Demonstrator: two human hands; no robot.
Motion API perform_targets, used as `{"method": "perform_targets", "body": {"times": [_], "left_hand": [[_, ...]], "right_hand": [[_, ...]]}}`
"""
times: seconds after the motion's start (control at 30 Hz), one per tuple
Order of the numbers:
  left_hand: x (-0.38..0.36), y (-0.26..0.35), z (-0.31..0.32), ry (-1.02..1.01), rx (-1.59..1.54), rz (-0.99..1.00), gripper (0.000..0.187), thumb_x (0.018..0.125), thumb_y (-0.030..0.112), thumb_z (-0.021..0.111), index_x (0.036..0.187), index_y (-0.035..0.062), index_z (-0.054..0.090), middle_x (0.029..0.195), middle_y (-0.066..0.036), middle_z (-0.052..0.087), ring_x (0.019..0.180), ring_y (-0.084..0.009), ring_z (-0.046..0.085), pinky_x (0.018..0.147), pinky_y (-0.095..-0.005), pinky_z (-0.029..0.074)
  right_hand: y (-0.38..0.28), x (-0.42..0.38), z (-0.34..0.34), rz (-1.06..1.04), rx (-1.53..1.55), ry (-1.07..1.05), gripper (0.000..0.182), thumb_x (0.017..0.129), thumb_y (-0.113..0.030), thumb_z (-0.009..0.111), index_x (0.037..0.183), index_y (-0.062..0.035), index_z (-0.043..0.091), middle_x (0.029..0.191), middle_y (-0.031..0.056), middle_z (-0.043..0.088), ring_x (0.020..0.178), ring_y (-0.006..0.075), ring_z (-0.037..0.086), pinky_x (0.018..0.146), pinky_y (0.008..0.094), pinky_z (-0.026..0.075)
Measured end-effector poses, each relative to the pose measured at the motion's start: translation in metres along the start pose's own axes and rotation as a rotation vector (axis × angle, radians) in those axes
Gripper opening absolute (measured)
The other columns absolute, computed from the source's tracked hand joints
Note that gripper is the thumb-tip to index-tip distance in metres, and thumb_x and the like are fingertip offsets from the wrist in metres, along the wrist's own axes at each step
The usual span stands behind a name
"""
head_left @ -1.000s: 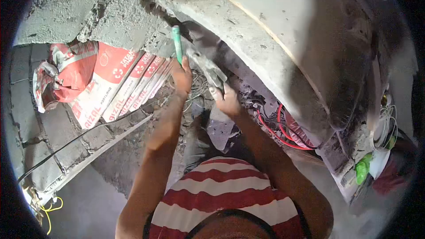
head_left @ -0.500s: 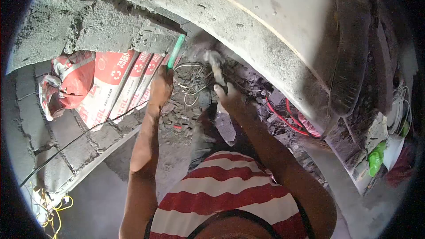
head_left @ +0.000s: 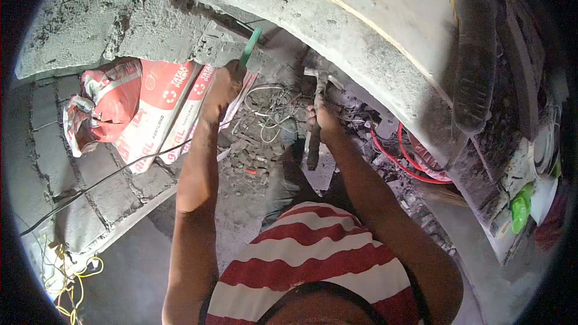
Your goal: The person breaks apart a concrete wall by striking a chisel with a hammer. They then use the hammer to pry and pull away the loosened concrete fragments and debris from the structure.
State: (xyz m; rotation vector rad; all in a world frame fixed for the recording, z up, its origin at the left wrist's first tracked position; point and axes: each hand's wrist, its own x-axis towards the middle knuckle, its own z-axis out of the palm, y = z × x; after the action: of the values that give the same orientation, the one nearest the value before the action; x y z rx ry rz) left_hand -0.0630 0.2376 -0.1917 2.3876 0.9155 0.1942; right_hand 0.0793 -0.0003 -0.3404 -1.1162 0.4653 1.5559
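My left hand point(head_left: 224, 87) is closed around a green chisel-like bar point(head_left: 250, 47), whose upper end sticks out of my fist beside the lower edge of the grey block wall point(head_left: 150, 30). The rest of the bar is hidden in my hand. In my right hand point(head_left: 326, 120) is a hammer point(head_left: 320, 90), gripped partway along its handle. Its head points away from me, and the dark handle end hangs back toward my body. The hammer is apart from the bar, over rubble.
Red and white cement bags point(head_left: 162, 102) lean at the left, crossed by a black cable point(head_left: 141, 164). Tangled white wires point(head_left: 271, 105) lie on broken rubble point(head_left: 259, 156). A red hose point(head_left: 400, 155) curves at the right, below a concrete edge point(head_left: 361, 54).
The hammer, blurred by motion earlier, now shows sharply, with its head slightly to the right. My left hand and the green bar appear a little higher and farther right.
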Motion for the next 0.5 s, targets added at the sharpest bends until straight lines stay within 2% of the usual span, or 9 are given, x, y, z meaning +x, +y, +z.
{"method": "perform_targets", "body": {"times": [0.13, 0.23, 0.3, 0.33, 0.37, 0.43, 0.5], "left_hand": [[-0.003, -0.008, -0.001, 0.02, 0.08, 0.084, 0.021, 0.092, 0.018, 0.051, 0.094, -0.0015, 0.058, 0.081, -0.032, 0.058, 0.081, -0.0505, 0.057, 0.062, -0.0532, 0.044], [-0.007, -0.011, 0.0, 0.008, 0.083, -0.022, 0.02, 0.092, 0.018, 0.052, 0.094, -0.0012, 0.058, 0.081, -0.031, 0.059, 0.08, -0.0499, 0.058, 0.063, -0.0537, 0.044], [-0.008, -0.005, -0.005, -0.044, 0.091, -0.079, 0.022, 0.092, 0.02, 0.052, 0.094, -0.0009, 0.059, 0.082, -0.031, 0.06, 0.08, -0.0495, 0.059, 0.063, -0.0536, 0.045], [-0.008, -0.001, -0.006, 0.01, 0.121, 0.006, 0.023, 0.092, 0.021, 0.052, 0.093, -0.001, 0.059, 0.082, -0.03, 0.06, 0.08, -0.0492, 0.059, 0.063, -0.0529, 0.045], [-0.006, 0.004, -0.008, 0.01, 0.122, 0.007, 0.023, 0.092, 0.021, 0.052, 0.093, -0.001, 0.059, 0.082, -0.03, 0.06, 0.08, -0.0492, 0.059, 0.063, -0.0529, 0.045], [0.001, 0.016, -0.016, -0.084, 0.139, -0.143, 0.024, 0.092, 0.022, 0.052, 0.092, -0.0011, 0.058, 0.083, -0.029, 0.061, 0.08, -0.0485, 0.059, 0.063, -0.0521, 0.046], [-0.001, 0.018, -0.017, -0.079, 0.027, -0.138, 0.025, 0.092, 0.023, 0.053, 0.091, -0.0011, 0.058, 0.082, -0.028, 0.061, 0.079, -0.0481, 0.06, 0.063, -0.0517, 0.046]], "right_hand": [[0.019, 0.002, 0.009, -0.083, 0.0, 0.076, 0.042, 0.092, -0.058, 0.051, 0.085, -0.0168, 0.053, 0.06, -0.0081, 0.044, 0.048, 0.0092, 0.04, 0.046, 0.0279, 0.036], [0.023, -0.002, 0.016, -0.011, 0.1, 0.006, 0.036, 0.092, -0.053, 0.056, 0.084, -0.0181, 0.052, 0.061, -0.0084, 0.043, 0.047, 0.008, 0.04, 0.046, 0.0274, 0.035], [0.023, 0.003, 0.029, 0.018, 0.24, -0.129, 0.03, 0.09, -0.045, 0.063, 0.084, -0.0188, 0.049, 0.06, -0.0086, 0.042, 0.047, 0.007, 0.039, 0.045, 0.0267, 0.034], [0.026, 0.005, 0.037, -0.012, 0.291, -0.154, 0.026, 0.088, -0.036, 0.067, 0.082, -0.0195, 0.047, 0.06, -0.0089, 0.041, 0.046, 0.0072, 0.038, 0.045, 0.0263, 0.032], [0.028, 0.006, 0.046, -0.013, 0.292, -0.154, 0.026, 0.088, -0.036, 0.067, 0.082, -0.0195, 0.047, 0.06, -0.0089, 0.041, 0.046, 0.0072, 0.038, 0.045, 0.0263, 0.032], [0.027, 0.007, 0.068, -0.026, 0.406, -0.112, 0.023, 0.088, -0.03, 0.066, 0.081, -0.0201, 0.046, 0.06, -0.0089, 0.04, 0.046, 0.0071, 0.038, 0.045, 0.0267, 0.031], [0.019, -0.011, 0.097, -0.08, 0.368, -0.025, 0.02, 0.088, -0.026, 0.063, 0.081, -0.0206, 0.046, 0.06, -0.0086, 0.038, 0.047, 0.0072, 0.038, 0.045, 0.027, 0.032]]}}
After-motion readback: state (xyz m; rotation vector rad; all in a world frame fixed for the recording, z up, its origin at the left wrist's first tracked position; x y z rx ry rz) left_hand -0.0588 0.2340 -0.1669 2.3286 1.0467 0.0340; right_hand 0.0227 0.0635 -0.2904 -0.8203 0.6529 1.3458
